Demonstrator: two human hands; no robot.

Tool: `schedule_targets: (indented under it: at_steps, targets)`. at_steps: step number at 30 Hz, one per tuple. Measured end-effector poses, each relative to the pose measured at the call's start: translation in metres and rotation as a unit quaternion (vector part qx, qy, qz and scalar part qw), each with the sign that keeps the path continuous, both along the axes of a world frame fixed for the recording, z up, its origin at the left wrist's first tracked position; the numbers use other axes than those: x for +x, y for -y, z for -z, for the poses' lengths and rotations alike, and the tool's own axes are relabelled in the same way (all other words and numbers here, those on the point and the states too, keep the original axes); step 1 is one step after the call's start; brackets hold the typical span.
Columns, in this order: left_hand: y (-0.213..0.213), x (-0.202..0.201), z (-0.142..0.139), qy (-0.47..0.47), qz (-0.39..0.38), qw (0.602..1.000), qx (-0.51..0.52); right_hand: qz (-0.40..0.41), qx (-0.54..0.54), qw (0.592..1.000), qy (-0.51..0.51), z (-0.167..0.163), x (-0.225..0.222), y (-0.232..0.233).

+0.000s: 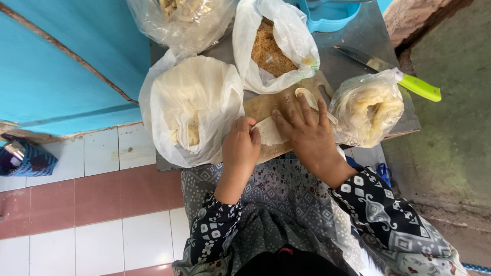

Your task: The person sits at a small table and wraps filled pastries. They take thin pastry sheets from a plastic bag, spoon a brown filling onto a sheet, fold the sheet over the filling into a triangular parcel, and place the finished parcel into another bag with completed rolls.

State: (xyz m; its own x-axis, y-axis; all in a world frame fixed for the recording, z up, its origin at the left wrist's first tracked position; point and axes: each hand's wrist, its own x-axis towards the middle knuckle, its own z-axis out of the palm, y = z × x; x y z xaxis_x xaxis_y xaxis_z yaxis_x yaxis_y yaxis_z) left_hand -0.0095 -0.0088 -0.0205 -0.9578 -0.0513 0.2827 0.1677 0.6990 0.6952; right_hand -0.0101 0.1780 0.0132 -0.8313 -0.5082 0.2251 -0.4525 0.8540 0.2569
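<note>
Two bare hands work over a small wooden cutting board (263,105) on a grey metal surface (353,38). Left of the fingers sits a large white plastic bag with pale flat sheets inside (192,107), and beyond it a clear plastic bag of pale lumpy pieces (179,20). The left hand (240,148) has its fingers curled shut, pinching the near left edge of a thin pale sheet of dough wrapper (268,132) that lies on the board between both hands. Straight beyond the fingers stands an open white plastic bag of brown crumbly filling (268,51). The right hand (307,130) lies with fingers spread open and flat, pressing down on the wrapper's far side; just past its fingertips a pale plastic spoon (306,95) rests on the board. Right of the fingers, touching the right hand's side, is a clear plastic bag of stacked pale round wrappers (368,107). Farther right and beyond lies a knife with a lime-green handle (417,86), and a light blue plastic tub (327,15) sits at the far edge
</note>
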Motion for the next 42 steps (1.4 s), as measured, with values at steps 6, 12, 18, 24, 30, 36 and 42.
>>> schedule_targets:
  at_steps: [6, 12, 18, 24, 30, 36, 42]
  targets:
    - [-0.004, -0.004, -0.002, -0.002, -0.015, 1.000, -0.025, 0.117, -0.104, 0.988, -0.013, 0.002, -0.008, -0.031]
    - [-0.009, -0.003, -0.012, -0.032, 0.011, 0.999, 0.018, 0.198, -0.300, 0.933, 0.004, 0.001, -0.019, -0.036]
    - [-0.003, -0.005, -0.012, -0.002, 0.010, 0.995, 0.101, 0.093, -0.524, 0.846, -0.032, -0.024, -0.043, -0.035]
    - [0.002, -0.014, -0.001, -0.007, -0.008, 0.992, 0.126, 0.088, -0.458, 0.884, -0.011, -0.025, -0.136, 0.001]
    - [0.006, -0.021, 0.005, 0.000, -0.008, 0.989, 0.149, 0.075, -0.495, 0.865, 0.041, 0.003, -0.179, 0.014]
    - [0.008, -0.020, 0.006, 0.008, -0.001, 0.991, 0.134, 0.082, -0.663, 0.733, 0.127, 0.009, -0.166, -0.021]
    - [0.006, -0.016, 0.005, 0.007, 0.008, 0.991, 0.136, 0.073, -0.760, 0.623, 0.169, -0.010, -0.107, -0.051]
